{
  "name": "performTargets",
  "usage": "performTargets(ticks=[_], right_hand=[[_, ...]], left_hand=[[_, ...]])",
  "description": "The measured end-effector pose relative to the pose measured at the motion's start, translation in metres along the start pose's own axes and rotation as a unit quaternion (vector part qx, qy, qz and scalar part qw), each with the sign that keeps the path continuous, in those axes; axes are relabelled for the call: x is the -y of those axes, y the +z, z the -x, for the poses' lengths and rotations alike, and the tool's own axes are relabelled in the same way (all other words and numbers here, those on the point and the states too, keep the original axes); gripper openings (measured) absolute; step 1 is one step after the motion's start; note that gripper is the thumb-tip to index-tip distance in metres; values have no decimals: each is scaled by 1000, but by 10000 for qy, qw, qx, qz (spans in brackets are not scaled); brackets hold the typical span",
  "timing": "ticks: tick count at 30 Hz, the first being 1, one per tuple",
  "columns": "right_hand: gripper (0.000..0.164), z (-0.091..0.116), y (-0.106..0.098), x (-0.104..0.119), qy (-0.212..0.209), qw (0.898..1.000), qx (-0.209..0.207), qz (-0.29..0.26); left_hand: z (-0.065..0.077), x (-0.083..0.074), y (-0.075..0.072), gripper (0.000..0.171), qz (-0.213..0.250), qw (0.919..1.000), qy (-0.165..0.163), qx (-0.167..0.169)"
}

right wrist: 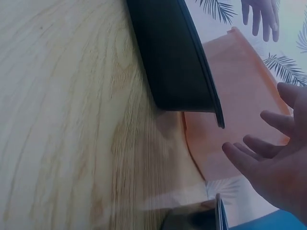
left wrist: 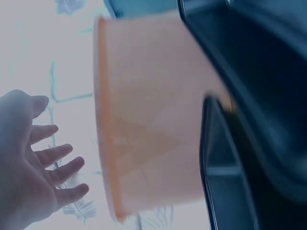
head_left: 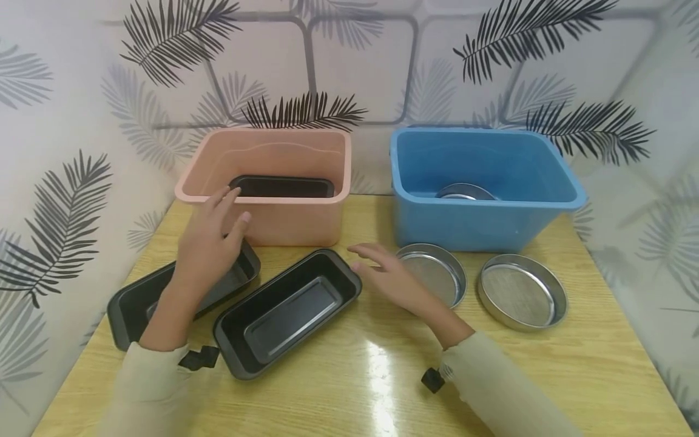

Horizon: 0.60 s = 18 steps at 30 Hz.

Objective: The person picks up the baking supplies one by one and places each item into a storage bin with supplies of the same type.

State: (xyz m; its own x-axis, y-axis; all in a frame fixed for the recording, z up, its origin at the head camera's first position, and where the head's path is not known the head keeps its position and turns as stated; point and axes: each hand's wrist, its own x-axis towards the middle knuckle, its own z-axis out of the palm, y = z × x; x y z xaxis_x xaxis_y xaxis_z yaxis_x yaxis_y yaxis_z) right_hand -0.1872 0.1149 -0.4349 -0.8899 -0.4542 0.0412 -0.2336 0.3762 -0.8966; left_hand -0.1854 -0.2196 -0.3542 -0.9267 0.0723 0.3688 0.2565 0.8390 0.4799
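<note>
My left hand (head_left: 210, 240) is raised at the front rim of the pink bin (head_left: 295, 221), fingers spread and holding nothing. Inside that bin lies a black loaf pan (head_left: 284, 186). Below the left hand and forearm, partly hidden by them, a second loaf pan (head_left: 128, 309) rests on the table. A third loaf pan (head_left: 289, 312) lies slantwise between my arms. Near its far right end is my right hand (head_left: 390, 276), fingers loosely extended with nothing in them. In the right wrist view, a gap shows between the right hand (right wrist: 278, 153) and the dark pan (right wrist: 172, 57).
To the right stands a blue bin (head_left: 459, 227) with a round metal tin (head_left: 466, 191) inside. Two more round tins sit before it: one (head_left: 437, 273) partly behind my right hand, the other (head_left: 521, 294) farther right. A patterned wall covering (head_left: 360, 73) backs the wooden table (head_left: 327, 388).
</note>
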Motion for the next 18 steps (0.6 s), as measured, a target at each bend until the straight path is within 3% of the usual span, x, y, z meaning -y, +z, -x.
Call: performTargets(ticks=[7,12,18], right_hand=[[50,-20,11,2,119,9997,186,-41],[48,-34,21,3,297,9990,283,-174],[45,-46,28,-1,465,9982,301,-215]], left_hand=[[-23,48,-19,55,395,9988,-136,-265],[-37,75,-26,55,658,9966,-468,-138],[-51,102,-31,59,866,9936,-678,271]])
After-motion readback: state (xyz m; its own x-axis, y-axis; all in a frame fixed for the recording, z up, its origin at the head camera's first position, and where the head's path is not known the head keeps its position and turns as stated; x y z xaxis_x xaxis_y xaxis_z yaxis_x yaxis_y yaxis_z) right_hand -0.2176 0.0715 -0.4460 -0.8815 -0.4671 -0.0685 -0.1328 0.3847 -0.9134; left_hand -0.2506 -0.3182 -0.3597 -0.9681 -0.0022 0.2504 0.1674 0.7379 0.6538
